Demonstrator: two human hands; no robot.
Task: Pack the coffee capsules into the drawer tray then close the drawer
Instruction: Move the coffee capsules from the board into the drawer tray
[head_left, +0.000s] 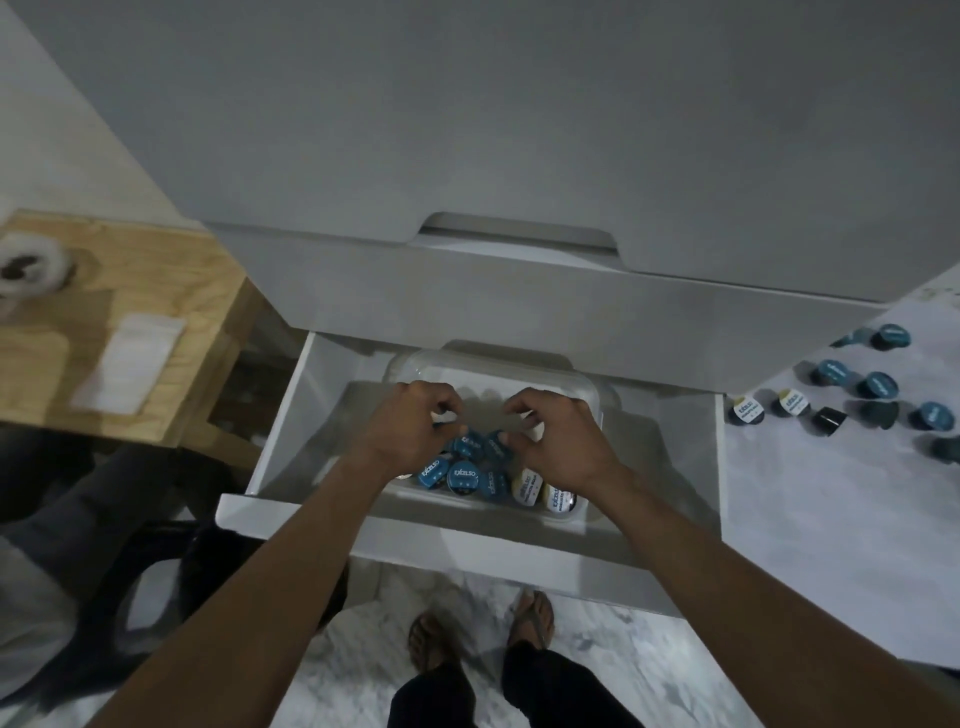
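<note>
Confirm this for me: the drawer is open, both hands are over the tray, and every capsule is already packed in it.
Not every capsule is packed. The head view shows loose capsules on the counter to the right. The drawer is open, and the left hand and right hand are over the tray.

Capsules (462, 475) in tray (582, 512) inside drawer (291, 415); loose capsules (878, 385) on floor (831, 499), right.

Bare forearms, dark trousers (545, 686), brown sandals (535, 621) (strappy ones) on both feet.
</note>
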